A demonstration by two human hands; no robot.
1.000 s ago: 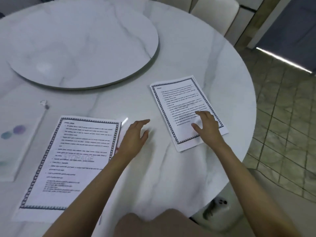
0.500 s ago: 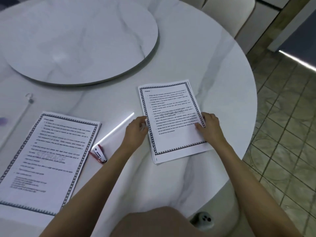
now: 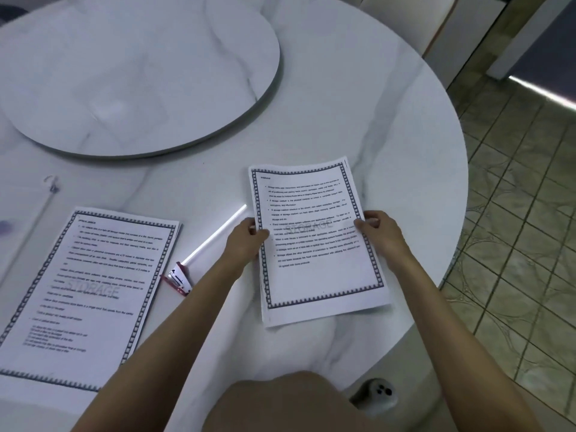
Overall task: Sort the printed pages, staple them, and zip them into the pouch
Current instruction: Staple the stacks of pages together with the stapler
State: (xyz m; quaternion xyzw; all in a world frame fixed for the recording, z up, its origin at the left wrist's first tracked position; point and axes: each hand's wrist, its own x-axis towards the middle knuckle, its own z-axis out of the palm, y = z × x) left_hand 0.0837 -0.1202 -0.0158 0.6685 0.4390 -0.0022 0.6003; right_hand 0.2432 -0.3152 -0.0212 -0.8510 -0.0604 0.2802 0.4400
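Hands meet on one sheaf of printed pages (image 3: 314, 244), which sits to the right of the stapler (image 3: 178, 279) and slightly farther from the person than it. The left hand (image 3: 246, 241) grasps the sheaf's left edge, thumb on the printed face and fingers curled underneath. The right hand (image 3: 378, 232) grasps the opposite edge in the same way. The top page carries a patterned border, bulleted text and a faint STORAGE watermark, and the edges of further sheets peek out along its left side. Whether its near end rests on the table (image 3: 405, 151) or is raised off it cannot be told. The stapler, small, red and white, lies on the marble top just beside the left forearm. A second sheaf (image 3: 90, 291) with the same border lies flat immediately left of the stapler, its right edge close to it. The pouch (image 3: 18, 213), clear and hard to make out, lies farther left of the stapler, past the far corner of the second sheaf, with its ringed zip pull (image 3: 51, 182) showing. Beyond the stapler, well apart from it, sits a round marble turntable (image 3: 134, 73). Far right of the stapler, past the table's rim, is a tiled floor (image 3: 514, 244).
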